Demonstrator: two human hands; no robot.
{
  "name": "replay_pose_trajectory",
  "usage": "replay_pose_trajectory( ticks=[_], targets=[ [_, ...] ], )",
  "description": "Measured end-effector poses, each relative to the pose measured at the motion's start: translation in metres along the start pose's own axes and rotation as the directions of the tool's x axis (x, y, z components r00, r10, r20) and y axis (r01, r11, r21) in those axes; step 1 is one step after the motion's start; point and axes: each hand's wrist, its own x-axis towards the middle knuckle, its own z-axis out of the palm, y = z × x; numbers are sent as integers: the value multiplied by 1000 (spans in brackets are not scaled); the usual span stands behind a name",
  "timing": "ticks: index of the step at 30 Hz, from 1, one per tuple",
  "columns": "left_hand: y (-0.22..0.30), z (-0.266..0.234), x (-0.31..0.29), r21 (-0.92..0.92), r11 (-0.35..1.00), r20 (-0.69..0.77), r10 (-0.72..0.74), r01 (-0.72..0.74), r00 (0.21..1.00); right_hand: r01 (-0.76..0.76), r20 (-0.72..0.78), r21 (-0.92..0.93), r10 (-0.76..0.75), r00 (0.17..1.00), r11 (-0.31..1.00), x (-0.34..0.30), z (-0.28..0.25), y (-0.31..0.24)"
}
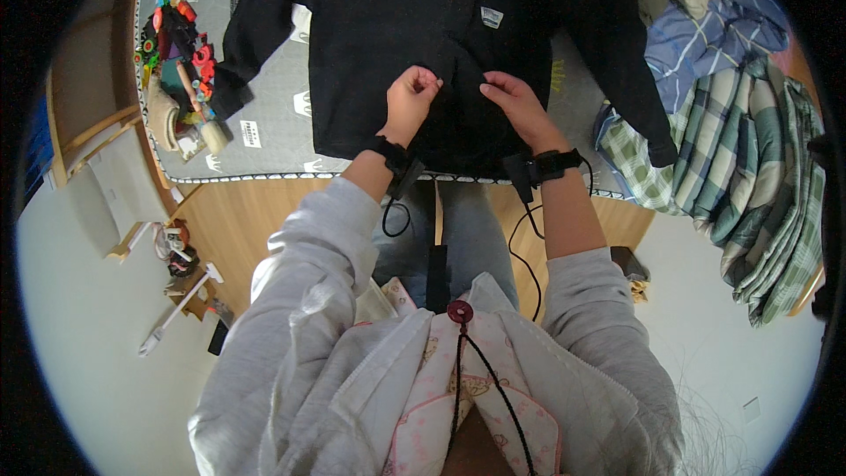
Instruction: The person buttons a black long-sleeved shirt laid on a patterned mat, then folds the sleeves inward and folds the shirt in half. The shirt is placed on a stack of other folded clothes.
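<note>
A black long-sleeved top (374, 44) lies spread out in front of me, its sleeves stretched to both sides and its hem toward me. It bears a small pale label (492, 18) on the right of its front. My left hand (411, 104) is closed in a pinch at the middle of the front, where a small light spot shows at the fingertips. Opposite it, my right hand (518, 107) pinches a raised fold of the same cloth between thumb and forefinger. A short gap separates the two hands.
The top rests on a grey patterned cover (273, 119) with a dark-and-white edge. Small colourful items (181, 62) are heaped at the far left. Checked green bedding (740, 141) and blue cloth (705, 44) pile up on the right. Cables (520, 247) hang from my wrist straps.
</note>
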Motion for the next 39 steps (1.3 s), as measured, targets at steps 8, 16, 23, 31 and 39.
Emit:
replay_pose_trajectory(
  ticks=[8, 16, 23, 31, 39],
  targets=[
    [14, -19, -8, -276, 949, 233, -85, 150, 969, -30, 19, 0, 30, 999, 1000, -3, 15, -1],
    [30, -27, -8, -193, 960, 303, -138, 203, 943, 87, 10, -239, -87, 996, 967, -1, 32, -8],
    [37, -34, -8, -214, 938, 331, -192, 272, 924, 93, -47, -331, -115, 992, 939, -3, 41, -11],
    [34, -30, -2, -138, 959, 337, -188, 246, 922, 88, -184, -216, -129, 974, 973, -6, 52, 1],
    [34, -24, -4, -73, 956, 323, -246, 283, 914, 113, -264, -332, -207, 942, 937, -4, 57, 12]
  ],
)
